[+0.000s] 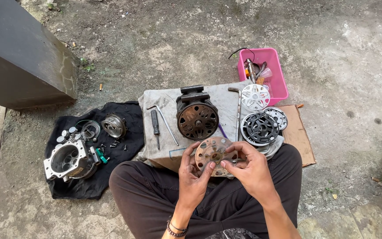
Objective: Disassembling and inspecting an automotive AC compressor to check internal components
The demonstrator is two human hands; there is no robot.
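Holding a round rusty metal plate [215, 155] up over the lap, both hands on it, just in front of the grey cloth [226, 99]. Left hand [192, 179] wraps the lower-left edge, thumb pressed on the face, fingers curled shut on the rim. Right hand [250, 170] pinches the right edge, fingers bent over the top, closed on the disc too. The disc has a centre hole w/ smaller holes round it; looks like stiff steel, prob. fairly heavy for its size, rust giving decent grip, no flex expected. Best hold is by the rim, two sides, as now; the hole edges could be sharp.

Moving outward: right beyond it on the cloth stands a dark pulley unit [196, 116], face up-ish toward the camera. Left of that lie a screwdriver [155, 126] and a bent hex key [163, 120]; a longer L-shaped bar [238, 110] lies to the right. Further right, a white perforated disc [255, 96], a black ribbed ring [260, 129] and a silver disc [277, 116] partly under it. Pink basket [274, 75] behind w/ odd bits inside. Cardboard [300, 132] under the cloth's right side.

Over left, a black cloth [124, 146] carries an aluminium housing [69, 160], a smaller round part [113, 125], loose screws. All on rough concrete ground [341, 66].
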